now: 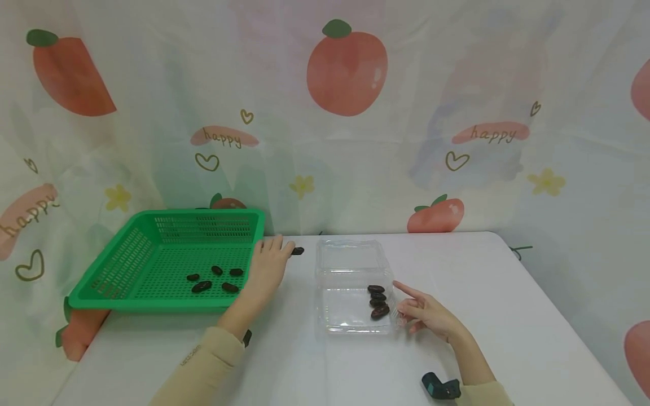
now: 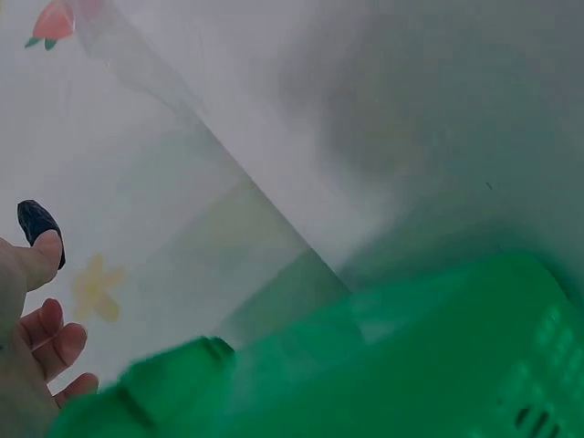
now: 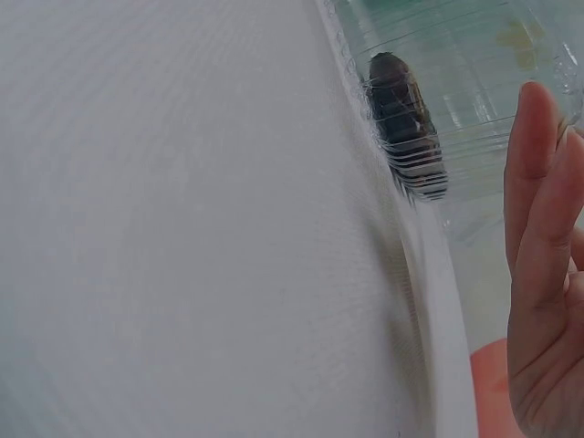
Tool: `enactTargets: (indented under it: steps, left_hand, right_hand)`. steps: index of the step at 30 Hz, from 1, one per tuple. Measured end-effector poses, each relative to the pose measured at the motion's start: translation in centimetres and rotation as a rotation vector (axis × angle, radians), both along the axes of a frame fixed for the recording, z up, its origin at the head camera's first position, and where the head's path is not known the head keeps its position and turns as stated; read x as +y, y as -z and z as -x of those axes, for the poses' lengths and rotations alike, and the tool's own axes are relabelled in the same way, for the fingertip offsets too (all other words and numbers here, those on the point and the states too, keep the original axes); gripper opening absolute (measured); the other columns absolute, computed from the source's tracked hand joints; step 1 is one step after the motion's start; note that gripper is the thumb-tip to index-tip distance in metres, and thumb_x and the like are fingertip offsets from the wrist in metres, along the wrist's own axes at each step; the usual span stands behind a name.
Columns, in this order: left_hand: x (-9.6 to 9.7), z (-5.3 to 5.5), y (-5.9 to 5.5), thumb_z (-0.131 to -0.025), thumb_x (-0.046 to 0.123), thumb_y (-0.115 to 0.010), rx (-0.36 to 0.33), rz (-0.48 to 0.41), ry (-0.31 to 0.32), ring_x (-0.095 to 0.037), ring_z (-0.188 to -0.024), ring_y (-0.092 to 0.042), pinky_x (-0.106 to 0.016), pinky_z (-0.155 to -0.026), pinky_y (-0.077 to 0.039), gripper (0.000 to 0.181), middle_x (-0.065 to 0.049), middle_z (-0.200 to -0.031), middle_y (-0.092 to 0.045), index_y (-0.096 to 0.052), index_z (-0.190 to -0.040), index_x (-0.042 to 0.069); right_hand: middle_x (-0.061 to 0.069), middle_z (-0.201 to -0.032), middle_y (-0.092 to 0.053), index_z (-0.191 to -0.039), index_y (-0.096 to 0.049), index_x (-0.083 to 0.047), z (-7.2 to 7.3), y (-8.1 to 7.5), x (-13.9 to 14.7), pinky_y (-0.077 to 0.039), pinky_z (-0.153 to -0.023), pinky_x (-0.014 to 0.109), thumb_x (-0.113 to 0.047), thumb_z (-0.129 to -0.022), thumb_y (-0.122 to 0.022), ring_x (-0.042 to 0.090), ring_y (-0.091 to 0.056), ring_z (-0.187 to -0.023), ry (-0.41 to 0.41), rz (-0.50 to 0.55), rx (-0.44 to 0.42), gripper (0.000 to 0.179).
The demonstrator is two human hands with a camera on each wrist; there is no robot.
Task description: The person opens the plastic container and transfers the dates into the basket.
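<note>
My left hand (image 1: 269,265) reaches over the right rim of the green basket (image 1: 167,305). It pinches a dark, wrinkled date (image 1: 298,251), which the left wrist view shows at the thumb tip. Right of the basket lies a clear plastic clamshell box (image 1: 345,327), lid folded back. Several dates (image 1: 378,296) line up along the box's right side. At that same side is my right hand (image 1: 429,313), index finger extended by the rim; the right wrist view has its fingers against the clear plastic, holding no date.
Several more dates (image 1: 202,286) are scattered on the basket's floor. A white table (image 1: 508,316) carries everything, backed by a fruit-printed cloth (image 1: 350,169). A small black device (image 1: 440,387) shows beside the right sleeve.
</note>
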State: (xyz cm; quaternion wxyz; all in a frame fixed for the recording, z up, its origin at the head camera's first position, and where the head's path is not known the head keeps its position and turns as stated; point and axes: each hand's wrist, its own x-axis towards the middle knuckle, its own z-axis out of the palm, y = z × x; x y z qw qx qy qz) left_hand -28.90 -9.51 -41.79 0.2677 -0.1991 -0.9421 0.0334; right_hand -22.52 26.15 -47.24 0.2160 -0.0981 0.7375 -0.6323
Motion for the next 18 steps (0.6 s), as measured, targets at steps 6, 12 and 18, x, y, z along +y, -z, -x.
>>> enactTargets:
  steps: [6, 12, 18]
  left_hand:
    - [-3.0, -0.1, -0.7, -0.086, 0.013, -0.062, -0.020, -0.085, -0.028, -0.028, -0.083, -0.043, -0.043, -0.080, -0.037, 0.015, -0.012, -0.095, -0.045, -0.052, -0.097, 0.010]
    - [-6.4, 0.1, -0.6, -0.088, 0.011, -0.058, -0.008, -0.155, -0.079, -0.028, -0.078, -0.035, -0.044, -0.078, -0.035, 0.015, -0.014, -0.093, -0.040, -0.048, -0.097, 0.007]
    - [-9.5, 0.0, -0.7, -0.090, 0.012, -0.054, -0.048, -0.196, -0.155, -0.029, -0.078, -0.030, -0.046, -0.076, -0.031, 0.015, -0.015, -0.090, -0.035, -0.043, -0.097, 0.005]
  right_hand:
    - [-0.003, -0.080, -0.058, -0.145, -0.012, -0.002, 0.0, -0.1, 0.0, -0.050, -0.053, 0.023, -0.014, -0.090, -0.057, 0.008, -0.057, -0.067, -0.004, 0.004, 0.001, 0.071]
    - [-0.003, -0.081, -0.058, -0.145, -0.012, -0.002, -0.1, -0.1, 0.0, -0.050, -0.053, 0.022, -0.013, -0.091, -0.057, 0.008, -0.057, -0.067, 0.000, 0.002, -0.005, 0.071]
    - [-0.003, -0.080, -0.058, -0.145, -0.012, -0.002, -0.1, -0.2, -0.1, -0.050, -0.054, 0.023, -0.013, -0.091, -0.056, 0.008, -0.057, -0.067, 0.002, 0.002, -0.008, 0.071]
